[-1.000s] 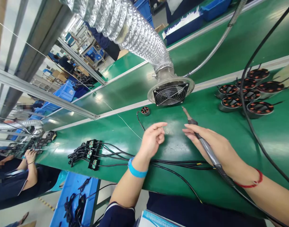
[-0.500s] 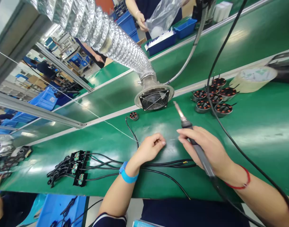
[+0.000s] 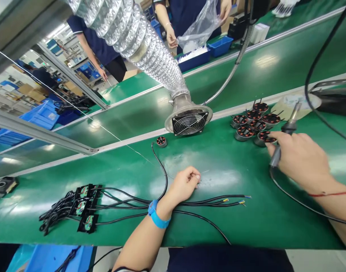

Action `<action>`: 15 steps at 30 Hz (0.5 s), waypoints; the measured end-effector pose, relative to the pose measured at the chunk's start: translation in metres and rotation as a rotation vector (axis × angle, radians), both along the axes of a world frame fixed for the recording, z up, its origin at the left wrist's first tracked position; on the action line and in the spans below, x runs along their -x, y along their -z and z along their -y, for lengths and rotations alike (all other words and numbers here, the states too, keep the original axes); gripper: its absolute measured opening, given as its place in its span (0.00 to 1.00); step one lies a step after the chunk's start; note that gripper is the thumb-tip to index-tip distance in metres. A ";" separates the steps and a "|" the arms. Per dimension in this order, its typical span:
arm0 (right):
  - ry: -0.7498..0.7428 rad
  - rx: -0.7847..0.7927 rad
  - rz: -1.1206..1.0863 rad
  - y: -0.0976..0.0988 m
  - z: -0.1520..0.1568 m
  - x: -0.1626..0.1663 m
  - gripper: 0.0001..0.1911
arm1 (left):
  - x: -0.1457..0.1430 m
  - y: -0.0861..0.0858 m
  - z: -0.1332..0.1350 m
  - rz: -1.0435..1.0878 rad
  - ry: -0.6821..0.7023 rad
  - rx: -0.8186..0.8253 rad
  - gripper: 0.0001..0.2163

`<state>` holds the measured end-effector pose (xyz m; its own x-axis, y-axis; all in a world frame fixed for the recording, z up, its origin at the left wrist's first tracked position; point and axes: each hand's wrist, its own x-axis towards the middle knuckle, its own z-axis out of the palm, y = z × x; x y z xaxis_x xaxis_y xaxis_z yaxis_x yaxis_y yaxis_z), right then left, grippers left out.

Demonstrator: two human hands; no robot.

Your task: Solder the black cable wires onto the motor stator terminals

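My left hand, with a blue wristband, is closed in a pinch over the bench; a thin solder wire runs down to it from the upper left. In my right hand is a soldering iron, its tip pointing up and away. The thumb and forefinger of that hand meet the nearest round motor part with black and orange windings; whether they grip it I cannot tell. Several similar motor parts stand beside it. One more motor part, with a black cable, sits near the fan.
A square fan hangs on a silver duct behind my hands. Black cables with bared ends run under my left wrist from small circuit boards. A tape roll lies back right. Co-workers stand across the bench.
My right hand has carried the soldering iron rightward from the middle to the group of motor parts. My left hand keeps its pinch. The camera view has shifted slightly.
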<state>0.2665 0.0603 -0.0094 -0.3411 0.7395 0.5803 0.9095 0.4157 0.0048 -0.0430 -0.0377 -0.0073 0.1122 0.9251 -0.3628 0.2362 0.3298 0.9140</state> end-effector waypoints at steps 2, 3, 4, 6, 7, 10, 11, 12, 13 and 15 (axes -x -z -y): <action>-0.032 0.021 0.012 0.006 -0.008 -0.001 0.04 | 0.000 0.001 0.001 -0.010 0.043 -0.023 0.02; -0.049 0.025 0.010 0.008 -0.008 0.000 0.03 | 0.000 0.001 0.002 -0.011 0.055 -0.023 0.02; -0.061 0.027 0.005 0.009 -0.007 0.001 0.03 | 0.000 0.000 0.002 -0.006 0.064 -0.008 0.02; -0.081 0.026 -0.005 0.010 0.001 0.007 0.02 | 0.000 -0.001 0.002 0.023 0.085 0.059 0.02; -0.108 0.031 -0.009 0.010 0.006 0.011 0.02 | 0.001 -0.002 0.001 0.048 0.094 0.100 0.02; -0.379 0.071 -0.044 0.014 0.022 0.031 0.07 | 0.002 -0.005 -0.002 0.121 0.084 0.165 0.02; -0.481 0.085 -0.064 0.015 0.027 0.039 0.08 | 0.003 -0.006 -0.004 0.134 0.052 0.158 0.02; -0.567 0.100 -0.085 0.016 0.032 0.047 0.10 | 0.003 -0.006 -0.005 0.142 0.011 0.141 0.03; -0.636 0.118 -0.101 0.016 0.036 0.056 0.13 | 0.003 -0.006 -0.006 0.146 -0.034 0.119 0.04; -0.715 0.164 -0.106 0.015 0.042 0.070 0.16 | 0.002 -0.005 -0.006 0.152 -0.114 0.079 0.05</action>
